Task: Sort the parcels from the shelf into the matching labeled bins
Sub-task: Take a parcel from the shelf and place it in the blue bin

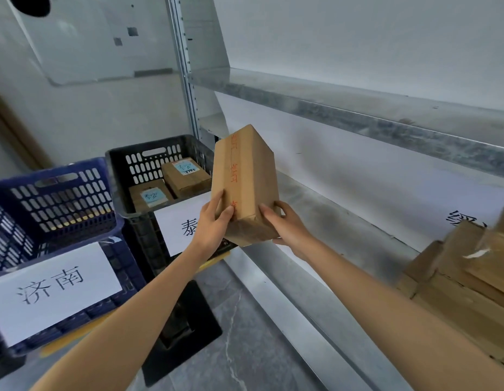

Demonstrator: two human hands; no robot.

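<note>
Parcel (245, 176) is upright in mid-air, held at its lower end from both sides: left grip (214, 221) clamps the left face, right grip (286, 225) wraps the right edge. It sits over the front edge of the shelf (344, 227), just right of the black bin (160, 142), which holds two blue-tagged boxes (185, 176). Blue bin (75, 165), tagged 济南, is further left. Box stack (471, 263) on shelf, far right.
</note>
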